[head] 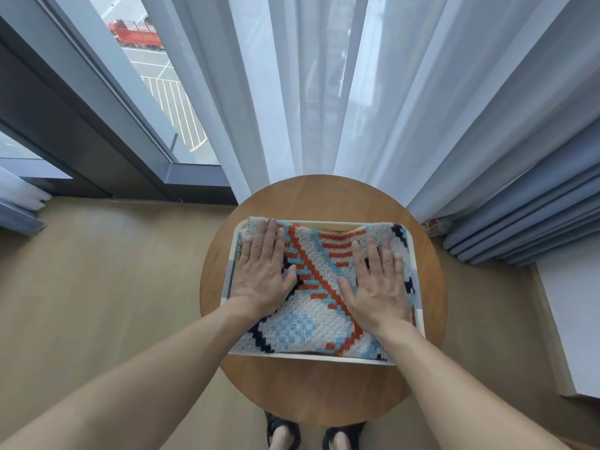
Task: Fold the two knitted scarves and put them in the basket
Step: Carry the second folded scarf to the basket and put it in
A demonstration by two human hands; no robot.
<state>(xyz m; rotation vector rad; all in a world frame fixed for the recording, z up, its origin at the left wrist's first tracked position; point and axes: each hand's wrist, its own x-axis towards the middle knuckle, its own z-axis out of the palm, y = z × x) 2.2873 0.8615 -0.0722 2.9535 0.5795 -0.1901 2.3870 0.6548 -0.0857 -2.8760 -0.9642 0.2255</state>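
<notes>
Left grip [263,271] and right grip [378,284] lie flat with straight fingers, holding nothing, pressing the folded scarf [318,280] beneath them into the basket [324,357]. This seems the settling step; next, lift both palms straight up.

The scarf [319,315] is pale grey knit with orange diagonal bars, light-blue checks and navy steps. It fills a cream basket [308,357] on the warm brown wood desk [324,196]. Behind the desk hangs a sheer white curtain [308,92]; right of the desk, a grey-blue drape [535,216]. The floor [113,271] is pale tan.
</notes>
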